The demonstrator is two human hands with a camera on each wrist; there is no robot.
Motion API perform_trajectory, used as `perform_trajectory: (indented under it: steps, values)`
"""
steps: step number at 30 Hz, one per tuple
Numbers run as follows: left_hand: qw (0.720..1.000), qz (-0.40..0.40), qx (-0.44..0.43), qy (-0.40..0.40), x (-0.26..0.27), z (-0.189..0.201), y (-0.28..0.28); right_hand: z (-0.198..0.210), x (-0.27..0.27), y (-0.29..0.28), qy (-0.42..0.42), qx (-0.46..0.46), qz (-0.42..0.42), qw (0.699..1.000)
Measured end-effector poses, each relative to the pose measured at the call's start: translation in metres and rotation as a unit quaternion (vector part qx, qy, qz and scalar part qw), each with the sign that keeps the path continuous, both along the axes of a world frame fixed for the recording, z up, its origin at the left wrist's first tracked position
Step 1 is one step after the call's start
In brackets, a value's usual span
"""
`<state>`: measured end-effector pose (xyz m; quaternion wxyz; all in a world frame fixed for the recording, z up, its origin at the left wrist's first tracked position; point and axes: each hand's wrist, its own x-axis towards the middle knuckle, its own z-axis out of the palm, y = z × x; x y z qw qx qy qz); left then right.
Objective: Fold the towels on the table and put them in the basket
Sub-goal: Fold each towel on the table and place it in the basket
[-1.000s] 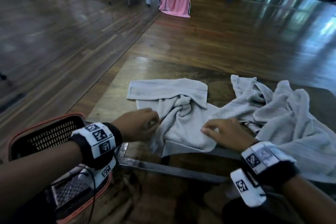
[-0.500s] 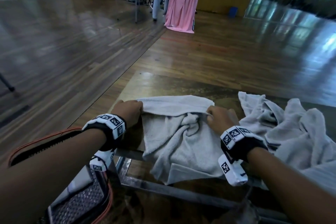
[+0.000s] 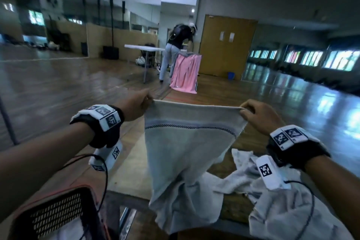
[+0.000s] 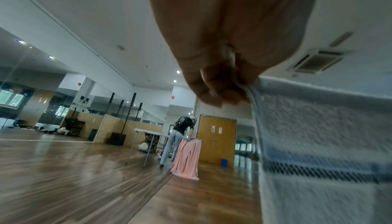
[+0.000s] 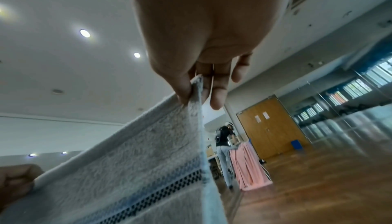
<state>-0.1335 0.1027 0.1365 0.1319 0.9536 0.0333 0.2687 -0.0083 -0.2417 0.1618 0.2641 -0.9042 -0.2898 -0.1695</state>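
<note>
i held the striped towel (image 3: 187, 142) up over the table (image 3: 132, 165), left hand (image 3: 134, 106) and right hand (image 3: 259, 116) each pinching a top corner; its tail drooped onto the near edge. soft and limp, i judged corner grips best.

A pale grey towel (image 3: 187, 142) with a blue checked band near its top hem hangs stretched by its two upper corners, its lower end bunched on the counter (image 3: 132, 171). More crumpled towels (image 3: 282, 206) lie heaped beside it to the right. The mesh-walled basket (image 3: 54, 214) with an orange rim sits low at the left.
</note>
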Motion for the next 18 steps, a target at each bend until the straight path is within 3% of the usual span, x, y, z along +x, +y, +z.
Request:
perform_trajectory:
  steps: [2,5,8,12,16,18]
  values:
    - [0.999,-0.023,0.027,0.028,-0.025,0.037,-0.006,0.034,-0.018,-0.015,-0.021,0.005,0.012,1.0]
    - [0.998,-0.061,0.022,-0.005,-0.062,0.081,-0.018,0.078,-0.047,-0.036,-0.043,-0.006,0.038,0.998]
    - [0.992,-0.096,-0.08,-0.029,-0.095,0.117,-0.028,0.114,-0.073,-0.052,-0.065,-0.009,0.05,0.997]
    - [0.947,-0.162,-0.275,-0.045,-0.126,0.162,-0.041,0.156,-0.099,-0.07,-0.085,0.009,0.061,0.995]
    - [0.927,-0.182,-0.314,-0.097,-0.138,0.203,-0.05,0.196,-0.114,-0.081,-0.122,0.071,0.068,0.988]
    - [0.936,-0.17,-0.274,-0.145,-0.139,0.222,-0.052,0.215,-0.117,-0.084,-0.147,0.113,0.059,0.981]
